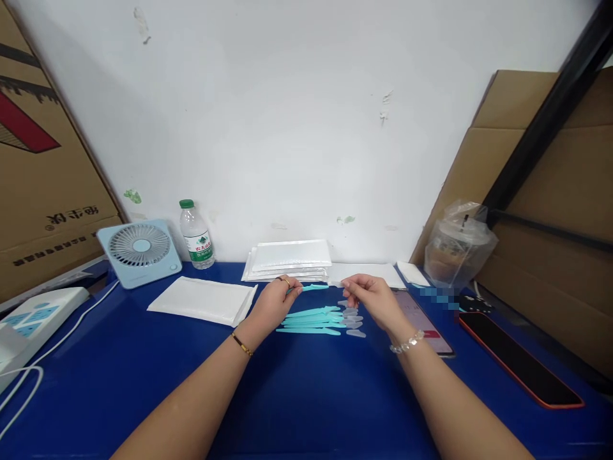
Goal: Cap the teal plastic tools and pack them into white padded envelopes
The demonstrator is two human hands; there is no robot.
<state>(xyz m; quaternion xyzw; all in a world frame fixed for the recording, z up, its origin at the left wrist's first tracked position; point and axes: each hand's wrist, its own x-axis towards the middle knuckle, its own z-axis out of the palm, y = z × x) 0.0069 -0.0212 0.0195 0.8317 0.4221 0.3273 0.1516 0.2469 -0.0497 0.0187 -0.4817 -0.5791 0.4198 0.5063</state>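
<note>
My left hand (275, 304) pinches the handle of a turquoise eyebrow razor (316, 287), whose blade end points to the right. Facing it, the fingertips of my right hand (372, 299) are closed on a small clear plastic blade cap (334, 283). A narrow gap seems to lie between razor and cap. Just below, several more turquoise razors (309, 321) lie side by side on the blue table (297, 396). To the right of their blade ends are several loose clear caps (354, 324), partly hidden by my right hand.
White padded envelopes (292, 255) are stacked against the wall, and another envelope (204, 300) lies left. A blue fan (141, 252) and a water bottle (196, 239) stand back left. At right are phones (520, 361) and a bagged drink cup (457, 249); a power strip (43, 326) sits far left.
</note>
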